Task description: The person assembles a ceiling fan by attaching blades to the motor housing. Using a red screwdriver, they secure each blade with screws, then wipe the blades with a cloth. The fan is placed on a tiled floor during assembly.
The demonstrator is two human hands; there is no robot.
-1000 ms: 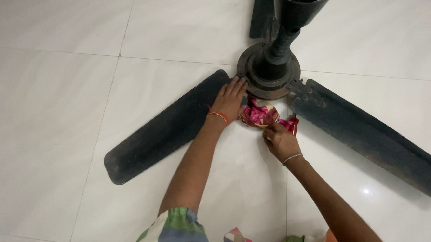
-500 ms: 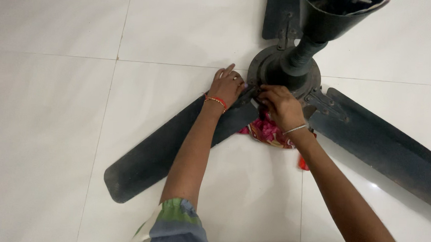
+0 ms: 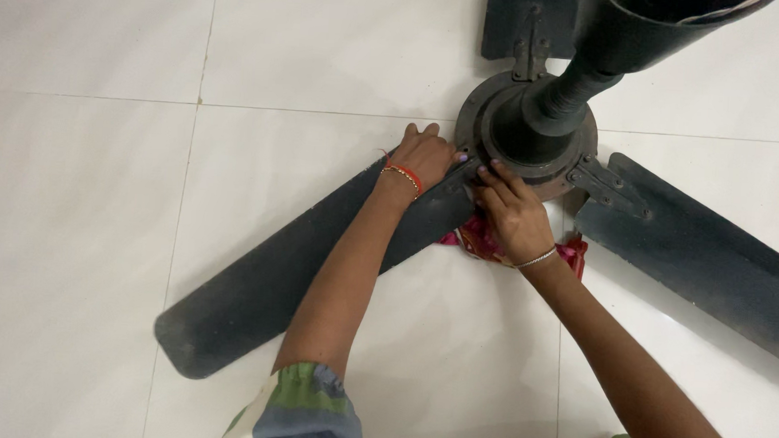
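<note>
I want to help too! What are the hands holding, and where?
Both hands, left and right, press on the dark metal fan blade where it joins the round hub; no closed grip shows.

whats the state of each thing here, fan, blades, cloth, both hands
ceiling fan: lying on the tiled floor, rod up toward the camera
left blade: flat on floor, attached at the hub
right blade: flat, attached
pink cloth: bunched under the hub
left hand: on the blade root
right hand: fingers at the hub edge

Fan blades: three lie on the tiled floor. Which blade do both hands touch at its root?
The lower-left blade. The left hand and right hand rest where it meets the hub. The right blade and top blade lie untouched.
</note>
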